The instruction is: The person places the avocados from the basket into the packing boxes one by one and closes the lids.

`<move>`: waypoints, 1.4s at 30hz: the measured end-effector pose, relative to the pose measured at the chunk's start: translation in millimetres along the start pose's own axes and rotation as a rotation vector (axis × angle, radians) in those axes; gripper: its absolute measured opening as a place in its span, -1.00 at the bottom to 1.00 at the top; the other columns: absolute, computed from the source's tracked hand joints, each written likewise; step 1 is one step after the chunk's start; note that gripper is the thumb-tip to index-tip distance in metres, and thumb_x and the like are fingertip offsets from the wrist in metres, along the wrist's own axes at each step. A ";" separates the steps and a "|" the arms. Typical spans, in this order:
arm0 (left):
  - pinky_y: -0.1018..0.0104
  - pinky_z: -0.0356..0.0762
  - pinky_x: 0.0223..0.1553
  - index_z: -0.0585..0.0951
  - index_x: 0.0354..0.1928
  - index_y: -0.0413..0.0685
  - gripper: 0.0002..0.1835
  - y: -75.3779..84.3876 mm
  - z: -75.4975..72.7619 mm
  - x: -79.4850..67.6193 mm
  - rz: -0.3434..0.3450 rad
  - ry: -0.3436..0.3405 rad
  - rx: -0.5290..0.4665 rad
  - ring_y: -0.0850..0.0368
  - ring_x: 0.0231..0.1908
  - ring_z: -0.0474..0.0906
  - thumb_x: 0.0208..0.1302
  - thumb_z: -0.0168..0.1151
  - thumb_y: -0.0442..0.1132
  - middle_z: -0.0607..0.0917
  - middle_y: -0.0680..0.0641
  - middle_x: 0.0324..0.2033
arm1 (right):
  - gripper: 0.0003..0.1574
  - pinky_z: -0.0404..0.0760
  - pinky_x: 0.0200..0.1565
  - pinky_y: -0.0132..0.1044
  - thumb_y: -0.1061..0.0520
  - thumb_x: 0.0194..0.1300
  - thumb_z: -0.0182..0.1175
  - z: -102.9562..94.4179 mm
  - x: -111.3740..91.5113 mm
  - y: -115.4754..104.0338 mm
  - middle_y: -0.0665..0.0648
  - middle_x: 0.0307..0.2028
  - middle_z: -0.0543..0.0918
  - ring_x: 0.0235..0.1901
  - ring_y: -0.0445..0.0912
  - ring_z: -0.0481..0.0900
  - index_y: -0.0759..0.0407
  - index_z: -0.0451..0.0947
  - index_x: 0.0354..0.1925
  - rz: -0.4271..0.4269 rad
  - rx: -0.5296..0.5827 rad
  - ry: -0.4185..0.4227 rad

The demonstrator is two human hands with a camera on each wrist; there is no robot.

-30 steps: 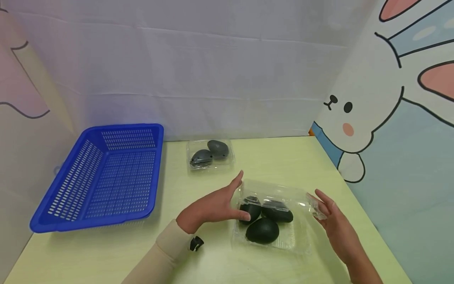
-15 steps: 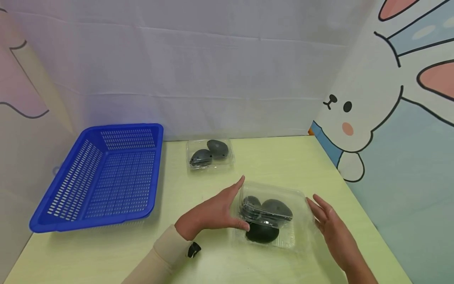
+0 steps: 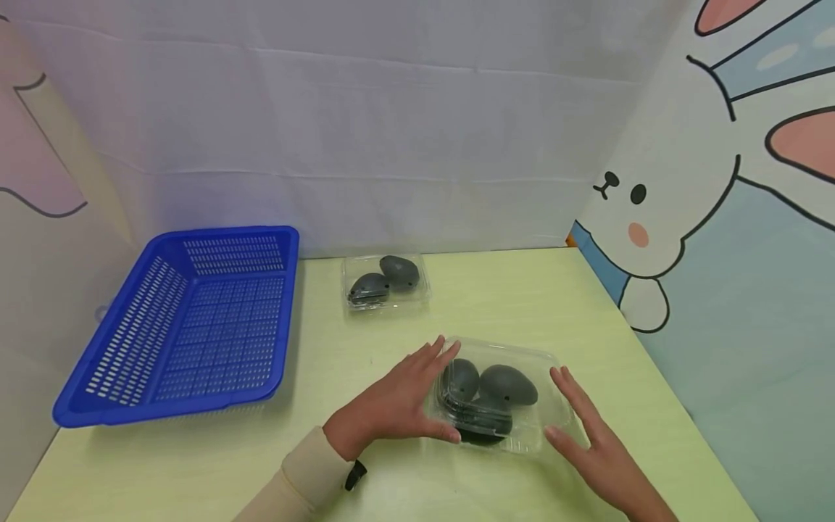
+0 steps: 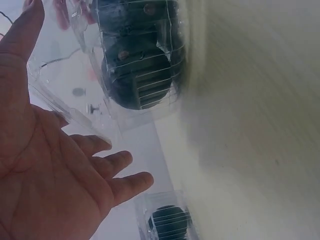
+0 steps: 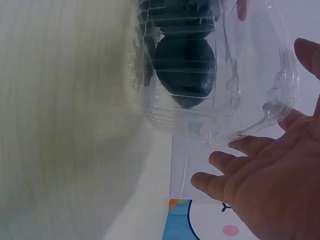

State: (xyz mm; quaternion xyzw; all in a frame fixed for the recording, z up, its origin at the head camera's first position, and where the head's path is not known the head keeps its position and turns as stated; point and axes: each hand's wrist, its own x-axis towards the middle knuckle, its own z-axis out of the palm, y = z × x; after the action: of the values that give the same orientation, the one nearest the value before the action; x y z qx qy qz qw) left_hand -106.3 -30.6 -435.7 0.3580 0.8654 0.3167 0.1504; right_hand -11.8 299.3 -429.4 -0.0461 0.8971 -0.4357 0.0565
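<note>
A clear plastic clamshell box (image 3: 527,437) stands on the table between both hands, with three dark avocado-like fruits (image 3: 507,384) inside. Its transparent lid (image 3: 499,349) is folded over the fruits, and both wrist views show the lid rim at a slant above the base. My left hand (image 3: 391,400) is at the box's left side with fingers spread and thumb near the front corner. My right hand (image 3: 596,446) is at the right side, fingers extended and thumb apart. In the right wrist view, its fingertips (image 5: 220,159) are close by the lid rim.
Behind, near the back wall, a second clear clamshell box (image 3: 417,296) holds two similar dark fruits (image 3: 400,272). A large blue plastic basket (image 3: 292,304) stands on the left of the pale yellow table (image 3: 365,486). White cloth (image 3: 417,145) hangs behind; a rabbit drawing (image 3: 678,167) covers the right wall.
The lid has come down and forward over the fruits. My right hand has let go of the lid's edge and moved slightly left; my left hand has stayed beside the box, shifting slightly.
</note>
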 end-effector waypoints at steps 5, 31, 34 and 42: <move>-0.24 -0.06 0.49 -0.20 0.68 0.30 0.34 2.0 3.5 -3.0 0.014 0.015 0.073 -0.24 0.59 -0.14 0.05 0.45 0.44 -0.20 -0.05 0.65 | 0.03 0.14 0.16 0.63 -0.07 0.47 0.28 7.4 -0.3 1.9 0.21 0.65 -0.24 0.55 0.40 -0.15 -0.27 -0.06 0.66 0.020 -0.051 -0.023; -0.25 0.01 0.48 -0.27 0.66 0.36 0.39 -4.4 13.9 -11.3 -0.013 0.039 0.064 -0.15 0.59 -0.11 0.01 0.43 0.49 -0.27 -0.07 0.65 | 0.09 0.20 0.14 0.61 -0.09 0.44 0.32 12.4 -6.4 4.1 0.24 0.64 -0.24 0.53 0.43 -0.12 -0.34 -0.10 0.65 -0.018 -0.057 0.001; -0.20 0.14 0.45 -0.24 0.67 0.32 0.30 -2.9 7.3 -13.0 -0.056 0.062 -0.001 -0.13 0.57 -0.02 0.11 0.35 0.49 -0.20 -0.06 0.65 | 0.01 0.32 0.32 0.28 0.00 0.54 0.21 4.1 -4.6 5.4 0.26 0.62 -0.13 0.52 0.39 -0.03 -0.30 -0.15 0.66 0.001 0.050 0.019; 0.01 0.58 -0.11 0.01 0.66 0.04 -0.04 -5.7 -4.0 -17.9 -0.251 0.180 -0.103 0.10 -0.17 0.72 0.47 -0.07 0.44 0.67 -0.03 0.21 | -0.26 0.61 0.04 -0.39 0.01 0.71 -0.13 -18.0 -4.7 15.2 0.41 0.47 0.15 0.16 -0.34 0.55 0.01 -0.14 0.66 0.153 0.422 0.051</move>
State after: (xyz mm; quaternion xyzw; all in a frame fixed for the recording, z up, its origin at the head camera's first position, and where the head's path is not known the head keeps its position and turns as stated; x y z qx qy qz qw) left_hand -98.7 -48.2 -435.8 0.2088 0.8960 0.3701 0.1290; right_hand -10.3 323.2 -430.0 0.0462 0.7880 -0.6093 0.0752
